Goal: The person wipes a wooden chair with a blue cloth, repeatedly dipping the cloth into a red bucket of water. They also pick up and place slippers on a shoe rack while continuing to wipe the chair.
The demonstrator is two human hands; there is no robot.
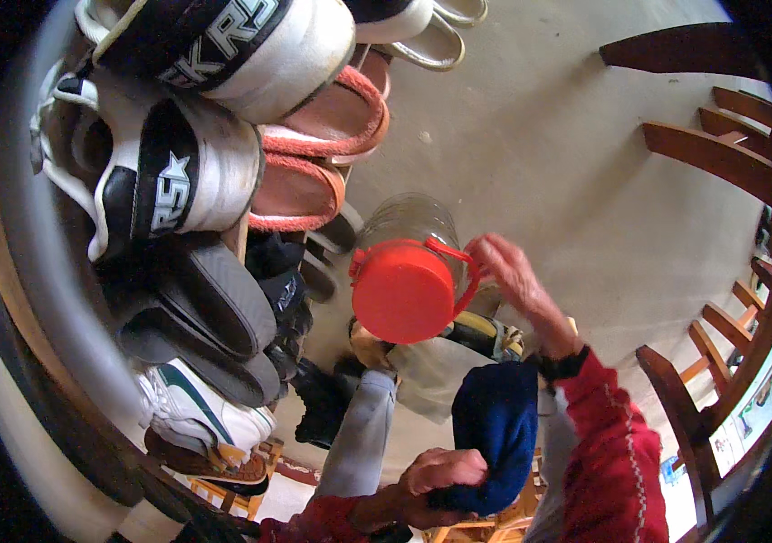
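Observation:
My left hand (444,478) is closed on a soft navy blue fabric item (498,427), perhaps a knit cap, low in the view. My right hand (505,268) is at the red loop handle (473,285) of a large clear plastic jar (413,210), its fingers curled about the handle's outer side. The jar's round red lid (403,292) faces up towards me. The fingertips on the handle are blurred and partly hidden.
Shoes crowd the rack at left: black-and-white sneakers (223,170), coral slippers (298,193), grey slides (223,298) and a white-and-green sneaker (189,400). Dark wooden furniture legs (705,149) stand at right on the concrete floor (528,149). Wooden stool parts (494,526) lie below.

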